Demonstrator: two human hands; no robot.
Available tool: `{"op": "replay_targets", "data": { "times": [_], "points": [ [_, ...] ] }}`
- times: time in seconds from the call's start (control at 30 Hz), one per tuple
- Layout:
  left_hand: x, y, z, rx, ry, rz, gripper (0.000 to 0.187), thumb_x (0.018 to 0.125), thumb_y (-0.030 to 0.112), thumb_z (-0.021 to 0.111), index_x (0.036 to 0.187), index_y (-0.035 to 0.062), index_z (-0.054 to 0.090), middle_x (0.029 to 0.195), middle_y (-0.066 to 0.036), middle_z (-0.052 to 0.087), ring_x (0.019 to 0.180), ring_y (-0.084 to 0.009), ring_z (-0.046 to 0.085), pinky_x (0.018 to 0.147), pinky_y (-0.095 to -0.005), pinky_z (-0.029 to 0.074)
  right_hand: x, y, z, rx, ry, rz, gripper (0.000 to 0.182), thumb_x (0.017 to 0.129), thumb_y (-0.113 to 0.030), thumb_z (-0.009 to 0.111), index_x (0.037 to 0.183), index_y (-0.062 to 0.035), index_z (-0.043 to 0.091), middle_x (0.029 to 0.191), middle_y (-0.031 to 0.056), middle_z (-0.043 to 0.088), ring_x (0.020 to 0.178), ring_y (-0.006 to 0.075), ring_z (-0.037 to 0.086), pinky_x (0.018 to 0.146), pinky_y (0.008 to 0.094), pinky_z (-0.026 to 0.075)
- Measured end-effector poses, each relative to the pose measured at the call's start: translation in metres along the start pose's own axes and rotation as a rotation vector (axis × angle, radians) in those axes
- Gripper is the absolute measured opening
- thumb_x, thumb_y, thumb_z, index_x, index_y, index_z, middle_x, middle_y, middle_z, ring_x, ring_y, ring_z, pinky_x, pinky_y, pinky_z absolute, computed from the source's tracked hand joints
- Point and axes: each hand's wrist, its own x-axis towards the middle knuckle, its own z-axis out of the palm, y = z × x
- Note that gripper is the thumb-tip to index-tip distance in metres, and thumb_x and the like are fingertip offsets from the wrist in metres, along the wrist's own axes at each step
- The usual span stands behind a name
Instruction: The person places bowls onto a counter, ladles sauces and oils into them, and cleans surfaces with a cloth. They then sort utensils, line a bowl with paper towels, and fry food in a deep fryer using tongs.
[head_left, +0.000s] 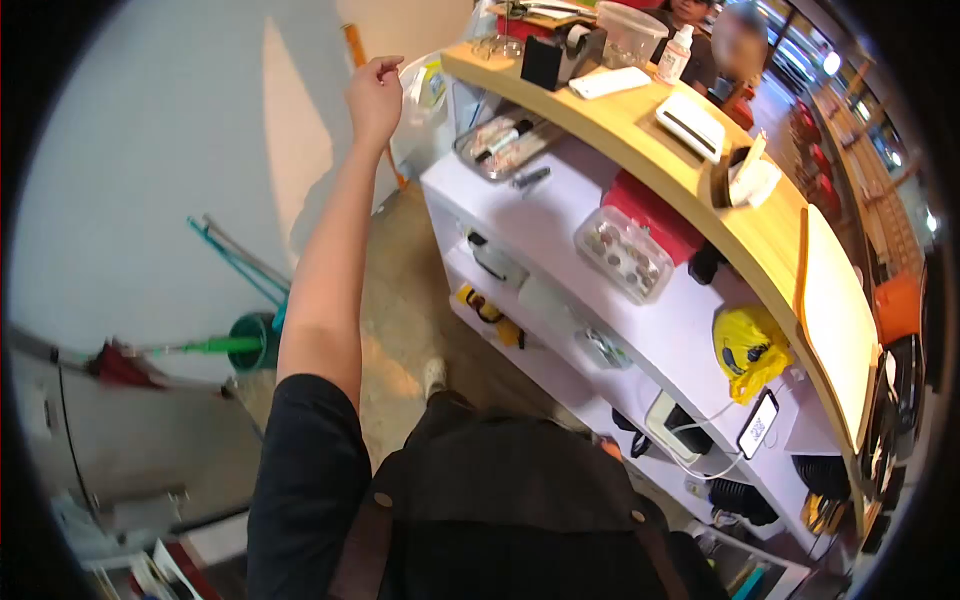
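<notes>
My left arm reaches forward, and my left hand (375,100) is raised in front of the grey wall beside the counter's far end. Its fingers are loosely bent and slightly apart, with nothing visible in them. Nearest to it are an orange pole (353,45) leaning on the wall and a whitish plastic bag (425,120); I see no grip on either. At the edge of my dark apron (520,470), by the lower shelves, shows a small skin-toned patch that seems to be my right hand (607,447). Its fingers are hidden.
A curved wooden counter (640,115) with white shelves runs along the right. On the shelves are a metal tray (490,160), a clear coin box (625,255), a yellow bag (745,350) and a phone (758,425). A green bucket (250,345) stands left. People sit beyond the counter.
</notes>
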Motion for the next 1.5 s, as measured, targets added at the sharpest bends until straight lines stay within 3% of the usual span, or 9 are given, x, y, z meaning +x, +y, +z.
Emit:
{"op": "replay_targets", "data": {
  "times": [0.17, 0.2, 0.33, 0.43, 0.6, 0.7, 0.9, 1.23, 1.5],
  "points": [
    [0.105, -0.083, 0.102, -0.112, -0.293, 0.046, 0.027, 0.084, 0.01, 0.043, 0.098, 0.0028, 0.065, 0.089, -0.011, 0.067, 0.084, -0.0172, 0.063, 0.076, -0.0278, 0.048, -0.063, 0.019, 0.066, 0.095, 0.169, 0.208, 0.032, 0.079, -0.014, 0.054, 0.11, -0.0053, 0.055, 0.083, 0.0108, 0.061, 0.078, 0.0206, 0.06, 0.064, 0.0348, 0.049],
    [0.121, -0.102, 0.129, -0.207, -0.472, -0.033, 0.03, 0.082, 0.008, 0.043, 0.102, 0.008, 0.065, 0.091, -0.008, 0.067, 0.086, -0.0177, 0.062, 0.078, -0.0285, 0.047, -0.077, 0.02, 0.083, 0.122, 0.198, 0.249, 0.032, 0.079, -0.014, 0.054, 0.11, -0.0051, 0.055, 0.083, 0.011, 0.061, 0.079, 0.0208, 0.06, 0.064, 0.0348, 0.049],
    [0.137, -0.168, 0.237, -0.421, -1.166, -0.297, 0.022, 0.079, 0.017, 0.053, 0.086, 0.0023, 0.067, 0.079, -0.008, 0.066, 0.072, -0.0169, 0.059, 0.068, -0.0301, 0.047, -0.127, 0.014, 0.154, 0.246, 0.288, 0.39, 0.034, 0.08, -0.014, 0.054, 0.113, -0.0043, 0.054, 0.085, 0.0119, 0.062, 0.079, 0.0215, 0.06, 0.065, 0.0348, 0.05],
    [0.104, -0.188, 0.253, -0.492, -1.361, -0.539, 0.023, 0.079, 0.019, 0.053, 0.086, 0.0027, 0.067, 0.078, -0.008, 0.065, 0.072, -0.017, 0.058, 0.067, -0.0303, 0.047, -0.15, 0.0, 0.201, 0.315, 0.332, 0.453, 0.035, 0.081, -0.013, 0.054, 0.114, -0.0038, 0.054, 0.086, 0.0125, 0.062, 0.08, 0.0221, 0.061, 0.065, 0.0349, 0.05],
    [0.053, -0.201, 0.262, -0.563, -1.334, -0.8, 0.025, 0.08, 0.023, 0.052, 0.086, 0.0033, 0.066, 0.077, -0.007, 0.064, 0.07, -0.0173, 0.058, 0.066, -0.0305, 0.046, -0.15, -0.034, 0.245, 0.356, 0.378, 0.48, 0.036, 0.082, -0.013, 0.053, 0.117, -0.0028, 0.053, 0.088, 0.0135, 0.062, 0.081, 0.023, 0.061, 0.066, 0.0349, 0.051],
    [0.051, -0.194, 0.27, -0.567, -1.299, -0.792, 0.026, 0.08, 0.025, 0.052, 0.085, 0.0037, 0.066, 0.076, -0.007, 0.063, 0.069, -0.0175, 0.057, 0.065, -0.0307, 0.046, -0.148, -0.089, 0.244, 0.406, 0.409, 0.42, 0.037, 0.083, -0.012, 0.052, 0.119, -0.0017, 0.052, 0.09, 0.0138, 0.062, 0.081, 0.0239, 0.061, 0.067, 0.0354, 0.051],
    [0.056, -0.188, 0.27, -0.558, -1.237, -0.747, 0.029, 0.08, 0.03, 0.052, 0.085, 0.0044, 0.065, 0.075, -0.006, 0.062, 0.068, -0.0178, 0.057, 0.064, -0.031, 0.046, -0.118, -0.092, 0.237, 0.429, 0.391, 0.302, 0.032, 0.082, -0.011, 0.052, 0.112, -0.0003, 0.055, 0.093, 0.0162, 0.061, 0.082, 0.0241, 0.061, 0.066, 0.0366, 0.053],
    [0.074, -0.175, 0.257, -0.522, -1.086, -0.638, 0.034, 0.08, 0.038, 0.052, 0.084, 0.0057, 0.064, 0.072, -0.006, 0.06, 0.065, -0.0184, 0.055, 0.061, -0.0315, 0.045, -0.11, -0.061, 0.223, 0.379, 0.375, 0.17, 0.031, 0.082, -0.015, 0.056, 0.109, -0.0006, 0.057, 0.085, 0.0157, 0.062, 0.074, 0.0231, 0.062, 0.059, 0.0337, 0.053],
    [0.042, -0.191, 0.196, -0.624, -0.954, -0.936, 0.039, 0.08, 0.044, 0.052, 0.084, 0.0067, 0.063, 0.071, -0.005, 0.058, 0.063, -0.0189, 0.054, 0.059, -0.0319, 0.045, -0.117, 0.01, 0.244, 0.918, 0.402, 0.117, 0.025, 0.085, -0.015, 0.055, 0.106, -0.0037, 0.058, 0.084, 0.0129, 0.063, 0.067, 0.0214, 0.062, 0.055, 0.0355, 0.052]
  ]
}}
